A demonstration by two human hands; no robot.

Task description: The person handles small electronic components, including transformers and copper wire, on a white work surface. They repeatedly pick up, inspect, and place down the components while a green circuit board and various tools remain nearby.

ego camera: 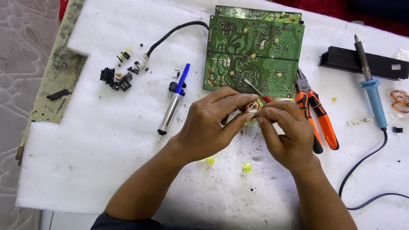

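My left hand and my right hand meet over the white foam sheet, both pinching a small copper wire coil between their fingertips. Just behind the hands lies a green circuit board, solder side up. A thin screwdriver with a red handle rests on the board's near edge, right above my fingers.
Left of the hands lies a silver and blue desoldering pump and a cluster of small black parts. Orange-handled pliers, a blue soldering iron, a black heat sink and copper coils lie right. Yellow bits sit near my wrists.
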